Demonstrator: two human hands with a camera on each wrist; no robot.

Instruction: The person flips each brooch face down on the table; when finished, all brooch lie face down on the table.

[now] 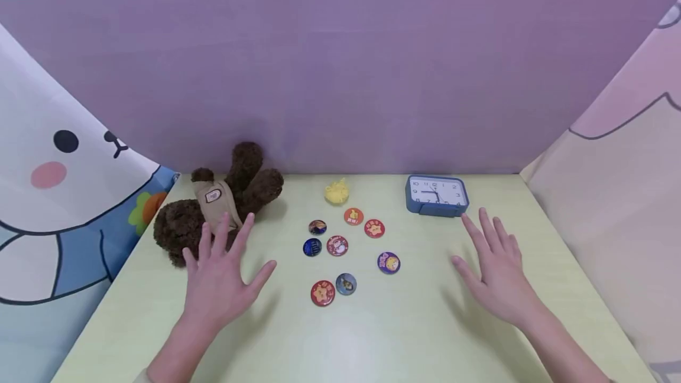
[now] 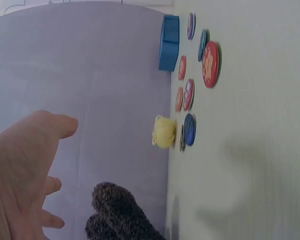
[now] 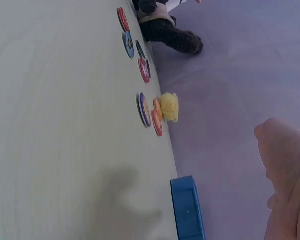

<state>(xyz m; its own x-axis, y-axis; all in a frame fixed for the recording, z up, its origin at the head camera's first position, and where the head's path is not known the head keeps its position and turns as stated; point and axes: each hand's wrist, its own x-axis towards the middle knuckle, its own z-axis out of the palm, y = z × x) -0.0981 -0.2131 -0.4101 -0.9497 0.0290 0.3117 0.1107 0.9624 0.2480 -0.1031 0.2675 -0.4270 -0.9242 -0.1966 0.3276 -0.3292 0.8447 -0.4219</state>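
My left hand (image 1: 217,285) hovers over the table with its fingers spread, nearest the brown teddy bear (image 1: 178,226), which lies on its side in a tan vest. On the other side my right hand (image 1: 500,279) is also raised and spread, its fingertips just in front of the blue alarm clock (image 1: 436,195). Neither holds anything. Between them several round badges lie scattered flat, among them a purple badge (image 1: 389,263), a red star badge (image 1: 323,293), a grey-blue badge (image 1: 346,283) and a dark blue badge (image 1: 312,247). Behind these sits a small yellow fuzzy object (image 1: 337,192).
The pale table (image 1: 425,336) ends at a purple cloth backdrop (image 1: 340,75). A cartoon-printed cloth (image 1: 80,194) hangs at the left and another printed cloth (image 1: 617,194) at the right. Both hands cast shadows on the tabletop.
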